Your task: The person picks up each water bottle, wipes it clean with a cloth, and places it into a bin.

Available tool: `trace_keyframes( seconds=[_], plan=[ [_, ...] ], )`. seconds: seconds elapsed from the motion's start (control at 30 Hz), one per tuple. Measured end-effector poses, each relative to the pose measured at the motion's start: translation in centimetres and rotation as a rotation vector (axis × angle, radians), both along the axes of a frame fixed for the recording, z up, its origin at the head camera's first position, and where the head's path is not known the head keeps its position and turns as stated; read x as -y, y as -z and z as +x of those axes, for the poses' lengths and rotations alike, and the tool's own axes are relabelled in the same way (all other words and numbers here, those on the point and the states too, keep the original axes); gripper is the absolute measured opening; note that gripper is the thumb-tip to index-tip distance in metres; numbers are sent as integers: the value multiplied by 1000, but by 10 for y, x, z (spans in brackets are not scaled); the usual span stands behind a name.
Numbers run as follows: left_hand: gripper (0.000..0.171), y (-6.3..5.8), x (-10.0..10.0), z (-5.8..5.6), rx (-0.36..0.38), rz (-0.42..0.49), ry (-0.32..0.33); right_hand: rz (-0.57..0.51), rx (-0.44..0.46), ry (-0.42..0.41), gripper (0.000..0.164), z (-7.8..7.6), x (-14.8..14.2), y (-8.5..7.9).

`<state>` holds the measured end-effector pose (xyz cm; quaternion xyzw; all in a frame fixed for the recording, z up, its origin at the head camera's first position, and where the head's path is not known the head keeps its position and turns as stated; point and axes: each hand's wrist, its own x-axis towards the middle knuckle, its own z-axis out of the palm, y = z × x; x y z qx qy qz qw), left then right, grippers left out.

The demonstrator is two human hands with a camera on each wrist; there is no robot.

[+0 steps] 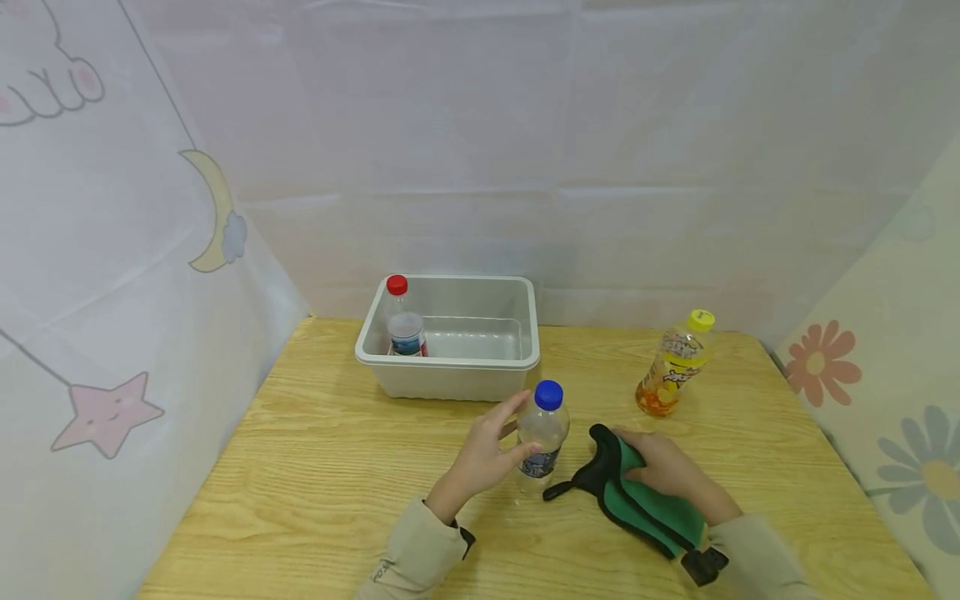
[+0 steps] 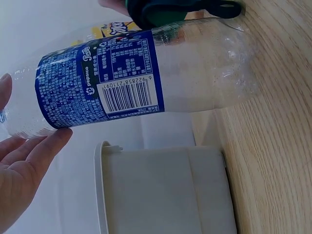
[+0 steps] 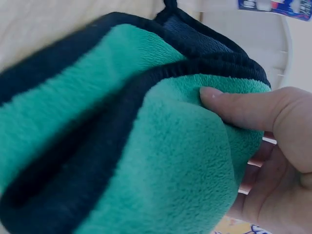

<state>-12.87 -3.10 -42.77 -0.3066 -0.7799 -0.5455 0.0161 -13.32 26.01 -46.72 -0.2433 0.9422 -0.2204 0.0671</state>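
Observation:
My left hand [image 1: 486, 450] holds a clear plastic bottle [image 1: 542, 433] with a blue cap and a blue label, thumb on one side and fingers on the other. Its base is close to the wooden table in the left wrist view, where the label's barcode [image 2: 127, 95] faces the camera. To the right, my right hand [image 1: 667, 468] pinches a green cloth [image 3: 180, 141] with black edging between thumb and fingers. The cloth is folded over, and its dark hanging loop [image 1: 557, 491] points toward the bottle.
Behind the bottle stands a white plastic bin [image 1: 450, 379], with a red-capped bottle [image 1: 407, 325] leaning in its left end. A yellow-capped bottle [image 1: 671, 367] holding some orange contents is at the back right of the wooden table [image 1: 300, 467]. Printed fabric [image 1: 465, 150] hangs around the table.

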Motion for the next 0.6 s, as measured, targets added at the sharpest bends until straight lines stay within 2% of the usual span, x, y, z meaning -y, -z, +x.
trace_keyframes(
  seconds=[0.23, 0.47, 0.6],
  plan=[
    [65, 2, 0, 1, -32, 10, 1, 20, 35, 18, 61, 1, 4, 8],
    [64, 3, 0, 1, -34, 26, -10, 74, 80, 11, 74, 6, 8, 13],
    [62, -21, 2, 12, -2, 20, -18, 108, 75, -10, 80, 11, 8, 17]
  ],
)
